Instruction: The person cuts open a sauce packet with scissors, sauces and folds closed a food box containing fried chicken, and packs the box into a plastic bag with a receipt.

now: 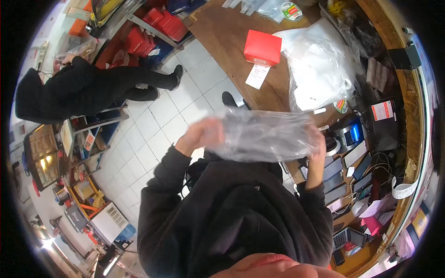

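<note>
A clear plastic bag (264, 136) is stretched between my two hands in front of my dark sweatshirt. It is creased and blurred by motion; whether anything lies inside it I cannot tell. My left hand (207, 132) is closed on the bag's left end, and its fingers are smeared. At the other end my right hand (317, 142) grips the bag's edge, partly covered by the film. Beyond the bag, a red box (263, 46) sits on the wooden table (218, 23), with a white printed slip (257, 76) against its near side.
Right of the box lies a large pile of clear and white plastic (320, 65). A lit blue screen (355, 131) and several flat devices (333, 169) are at my right. A person in dark clothes (79, 88) stands at left by shelves with red boxes (165, 24).
</note>
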`<state>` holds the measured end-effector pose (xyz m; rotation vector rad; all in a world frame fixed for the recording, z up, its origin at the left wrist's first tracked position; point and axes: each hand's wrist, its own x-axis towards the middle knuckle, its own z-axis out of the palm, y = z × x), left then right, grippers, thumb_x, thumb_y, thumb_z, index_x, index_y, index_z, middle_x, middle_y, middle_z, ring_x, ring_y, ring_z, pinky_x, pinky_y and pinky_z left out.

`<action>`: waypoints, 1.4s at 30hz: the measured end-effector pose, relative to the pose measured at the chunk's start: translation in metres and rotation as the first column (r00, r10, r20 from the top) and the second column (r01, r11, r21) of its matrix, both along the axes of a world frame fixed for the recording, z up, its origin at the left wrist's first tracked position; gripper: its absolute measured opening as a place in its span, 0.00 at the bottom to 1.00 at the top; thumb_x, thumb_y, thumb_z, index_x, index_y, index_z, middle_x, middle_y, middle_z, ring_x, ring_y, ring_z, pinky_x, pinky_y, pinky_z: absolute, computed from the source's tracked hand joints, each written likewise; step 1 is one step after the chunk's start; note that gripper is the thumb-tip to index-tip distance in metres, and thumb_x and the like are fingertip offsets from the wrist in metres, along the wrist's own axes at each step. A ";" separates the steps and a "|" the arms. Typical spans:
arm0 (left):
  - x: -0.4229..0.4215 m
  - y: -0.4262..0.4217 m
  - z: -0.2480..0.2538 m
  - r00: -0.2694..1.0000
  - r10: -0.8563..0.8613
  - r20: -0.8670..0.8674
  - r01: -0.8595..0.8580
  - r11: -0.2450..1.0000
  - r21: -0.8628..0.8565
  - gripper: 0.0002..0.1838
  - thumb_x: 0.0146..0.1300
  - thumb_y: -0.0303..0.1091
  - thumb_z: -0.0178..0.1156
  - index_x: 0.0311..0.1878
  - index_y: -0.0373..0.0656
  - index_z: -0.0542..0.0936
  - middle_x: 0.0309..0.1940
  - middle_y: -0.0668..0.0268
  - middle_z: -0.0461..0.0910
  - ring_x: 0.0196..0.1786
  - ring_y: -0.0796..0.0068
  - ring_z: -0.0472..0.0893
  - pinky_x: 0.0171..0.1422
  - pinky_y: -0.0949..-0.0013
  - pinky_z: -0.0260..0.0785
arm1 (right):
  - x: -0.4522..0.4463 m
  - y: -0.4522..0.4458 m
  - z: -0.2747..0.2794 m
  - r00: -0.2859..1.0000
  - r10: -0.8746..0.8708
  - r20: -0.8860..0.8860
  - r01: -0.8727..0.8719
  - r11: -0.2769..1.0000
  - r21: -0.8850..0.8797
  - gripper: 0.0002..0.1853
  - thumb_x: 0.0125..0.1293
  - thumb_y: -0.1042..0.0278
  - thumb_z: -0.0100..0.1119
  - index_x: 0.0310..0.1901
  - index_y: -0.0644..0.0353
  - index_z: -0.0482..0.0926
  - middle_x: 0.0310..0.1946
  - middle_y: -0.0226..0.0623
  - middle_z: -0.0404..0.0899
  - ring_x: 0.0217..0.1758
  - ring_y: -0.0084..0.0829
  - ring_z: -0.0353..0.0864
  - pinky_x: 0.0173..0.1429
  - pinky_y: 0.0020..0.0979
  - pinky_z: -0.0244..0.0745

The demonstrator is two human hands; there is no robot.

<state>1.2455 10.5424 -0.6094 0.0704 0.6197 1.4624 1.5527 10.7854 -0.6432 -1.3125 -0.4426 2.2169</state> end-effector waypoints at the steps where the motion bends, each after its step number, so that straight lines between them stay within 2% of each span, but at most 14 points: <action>1: -0.002 0.017 0.003 0.979 0.178 0.102 -0.170 0.982 -0.085 0.20 0.67 0.42 0.49 0.53 0.36 0.73 0.41 0.61 0.78 0.37 0.75 0.75 0.40 0.72 0.68 | -0.003 -0.001 -0.006 0.973 0.182 0.139 -0.191 0.980 0.055 0.15 0.66 0.61 0.51 0.46 0.64 0.73 0.34 0.36 0.76 0.39 0.35 0.77 0.57 0.39 0.69; 3: 0.003 0.062 0.018 0.887 0.449 0.107 -0.414 0.876 -0.246 0.17 0.67 0.41 0.50 0.52 0.38 0.73 0.39 0.61 0.78 0.26 0.82 0.71 0.27 0.77 0.65 | -0.007 -0.004 -0.009 0.761 0.484 0.432 -0.562 0.824 0.067 0.13 0.64 0.66 0.53 0.47 0.64 0.72 0.33 0.35 0.75 0.37 0.34 0.75 0.51 0.39 0.70; 5: 0.014 0.089 0.003 0.959 0.263 -0.108 -0.280 0.941 -0.190 0.16 0.65 0.37 0.54 0.53 0.41 0.73 0.36 0.66 0.76 0.24 0.84 0.69 0.25 0.80 0.61 | -0.023 -0.007 0.007 0.568 0.096 0.817 -0.715 0.550 0.432 0.18 0.57 0.75 0.58 0.50 0.64 0.70 0.41 0.44 0.72 0.45 0.38 0.72 0.48 0.37 0.68; 7: 0.021 0.101 -0.027 0.991 0.122 -0.046 -0.124 0.991 -0.044 0.24 0.62 0.30 0.56 0.62 0.43 0.66 0.47 0.68 0.74 0.31 0.85 0.71 0.25 0.80 0.59 | -0.063 -0.013 0.065 0.330 -0.540 0.774 -0.919 0.001 0.393 0.21 0.54 0.77 0.59 0.51 0.64 0.69 0.46 0.49 0.69 0.51 0.42 0.69 0.50 0.39 0.66; 11: 0.024 0.108 -0.074 0.974 -0.101 0.204 0.130 0.982 -0.137 0.24 0.61 0.31 0.56 0.60 0.37 0.65 0.41 0.65 0.78 0.28 0.84 0.72 0.28 0.80 0.64 | -0.108 -0.041 0.012 0.533 0.341 0.774 -0.842 0.120 0.526 0.21 0.52 0.78 0.61 0.50 0.64 0.69 0.51 0.49 0.66 0.57 0.49 0.64 0.56 0.48 0.62; 14: -0.003 0.119 -0.093 0.962 -0.151 0.226 0.156 0.988 -0.004 0.23 0.61 0.31 0.56 0.59 0.37 0.67 0.42 0.64 0.79 0.32 0.82 0.77 0.32 0.78 0.68 | -0.088 -0.035 -0.045 0.293 0.055 0.955 -0.949 -0.108 0.297 0.22 0.52 0.78 0.61 0.50 0.59 0.69 0.52 0.46 0.67 0.56 0.46 0.66 0.55 0.41 0.65; 17: -0.019 0.115 -0.078 0.984 -0.172 0.049 0.179 0.937 -0.299 0.21 0.60 0.31 0.57 0.57 0.39 0.70 0.41 0.65 0.80 0.37 0.78 0.80 0.37 0.75 0.71 | -0.133 0.022 0.037 0.247 0.843 0.478 -0.951 0.117 0.285 0.27 0.49 0.75 0.65 0.53 0.56 0.67 0.55 0.45 0.65 0.58 0.45 0.66 0.55 0.41 0.65; 20: -0.033 0.140 -0.062 0.965 -0.259 0.034 0.256 0.914 -0.313 0.17 0.59 0.30 0.57 0.53 0.40 0.74 0.40 0.67 0.80 0.42 0.77 0.80 0.43 0.71 0.74 | -0.203 0.053 0.101 0.441 0.360 0.822 -0.840 -0.158 0.520 0.37 0.43 0.67 0.71 0.57 0.54 0.63 0.57 0.42 0.64 0.60 0.45 0.64 0.61 0.48 0.59; 21: -0.029 0.142 -0.073 0.958 -0.284 0.026 0.277 0.904 -0.324 0.18 0.59 0.31 0.58 0.54 0.42 0.73 0.40 0.67 0.80 0.41 0.77 0.80 0.39 0.72 0.73 | -0.228 0.067 0.105 0.484 0.090 0.870 -0.794 -0.373 0.480 0.40 0.41 0.64 0.72 0.58 0.53 0.63 0.57 0.43 0.64 0.60 0.46 0.64 0.62 0.48 0.58; 24: -0.025 0.146 -0.097 0.921 -0.389 -0.002 0.364 0.865 -0.346 0.21 0.58 0.32 0.59 0.56 0.45 0.71 0.40 0.69 0.77 0.35 0.79 0.78 0.29 0.75 0.70 | -0.269 0.100 0.042 0.467 -0.177 0.866 -0.791 -0.521 0.320 0.46 0.38 0.63 0.72 0.63 0.51 0.59 0.53 0.45 0.65 0.57 0.46 0.65 0.59 0.45 0.59; 26: -0.031 0.153 -0.109 0.944 -0.319 -0.087 0.270 0.895 -0.354 0.20 0.58 0.32 0.59 0.54 0.41 0.72 0.40 0.68 0.79 0.38 0.77 0.80 0.35 0.73 0.73 | -0.281 0.108 0.038 0.354 -0.117 0.928 -0.813 -0.529 0.243 0.48 0.37 0.63 0.72 0.64 0.50 0.58 0.50 0.44 0.66 0.55 0.46 0.65 0.58 0.43 0.59; 32: -0.042 0.166 -0.126 0.939 -0.316 -0.134 0.259 0.908 -0.329 0.20 0.58 0.34 0.59 0.54 0.41 0.72 0.40 0.68 0.79 0.38 0.74 0.80 0.38 0.69 0.75 | -0.257 0.111 0.086 0.556 -0.189 0.809 -0.763 -0.503 0.407 0.48 0.34 0.64 0.73 0.63 0.53 0.61 0.46 0.44 0.67 0.52 0.46 0.66 0.54 0.42 0.63; 38: -0.038 0.175 -0.114 0.954 -0.283 -0.099 0.220 0.885 -0.411 0.21 0.58 0.32 0.57 0.55 0.42 0.70 0.40 0.65 0.78 0.39 0.74 0.80 0.36 0.69 0.74 | -0.188 0.070 0.142 0.595 0.111 0.796 -0.792 -0.086 0.604 0.49 0.32 0.66 0.72 0.62 0.60 0.61 0.48 0.49 0.66 0.53 0.49 0.65 0.60 0.42 0.60; 42: -0.048 0.180 -0.116 0.945 -0.327 -0.029 0.298 0.892 -0.341 0.26 0.57 0.30 0.57 0.60 0.44 0.66 0.41 0.67 0.75 0.38 0.76 0.78 0.33 0.70 0.71 | -0.152 0.029 0.087 0.523 0.237 0.819 -0.852 0.116 0.511 0.49 0.34 0.68 0.73 0.62 0.64 0.59 0.49 0.50 0.65 0.54 0.50 0.64 0.60 0.42 0.61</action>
